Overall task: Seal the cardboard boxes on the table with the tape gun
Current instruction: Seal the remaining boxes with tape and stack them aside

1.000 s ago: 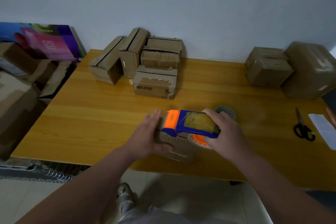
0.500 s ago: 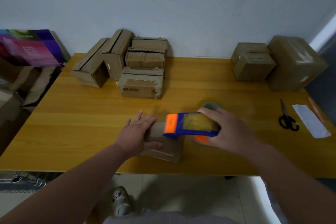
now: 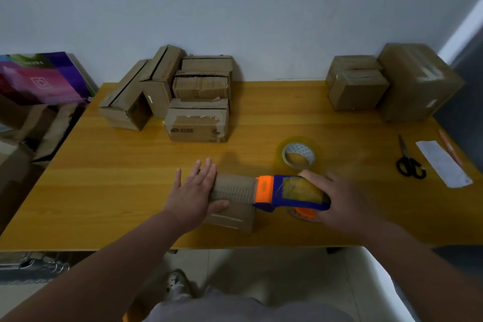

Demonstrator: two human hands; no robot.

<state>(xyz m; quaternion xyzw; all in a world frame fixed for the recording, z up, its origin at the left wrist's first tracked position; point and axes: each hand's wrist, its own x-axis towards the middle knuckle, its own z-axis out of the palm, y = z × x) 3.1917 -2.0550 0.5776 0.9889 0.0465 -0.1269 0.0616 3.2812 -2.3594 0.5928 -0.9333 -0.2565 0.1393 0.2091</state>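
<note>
A small cardboard box (image 3: pixel 236 195) lies near the front edge of the wooden table (image 3: pixel 130 191). My left hand (image 3: pixel 197 195) presses flat on the box's left end, fingers straight. My right hand (image 3: pixel 342 204) grips a blue and orange tape gun (image 3: pixel 290 193), whose orange head sits at the box's right end. A group of unsealed boxes (image 3: pixel 180 97) stands at the back left. Sealed-looking boxes (image 3: pixel 392 83) stand at the back right.
A spare roll of clear tape (image 3: pixel 299 155) lies just behind the tape gun. Black scissors (image 3: pixel 409 162) and a white paper strip (image 3: pixel 444 163) lie at the right edge. Cardboard and a purple packet (image 3: pixel 39 78) are piled left of the table.
The tape gun has slid rightward along the box top to its right end, baring most of the top. My left hand has stayed pressed on the left end. The spare tape roll is now uncovered.
</note>
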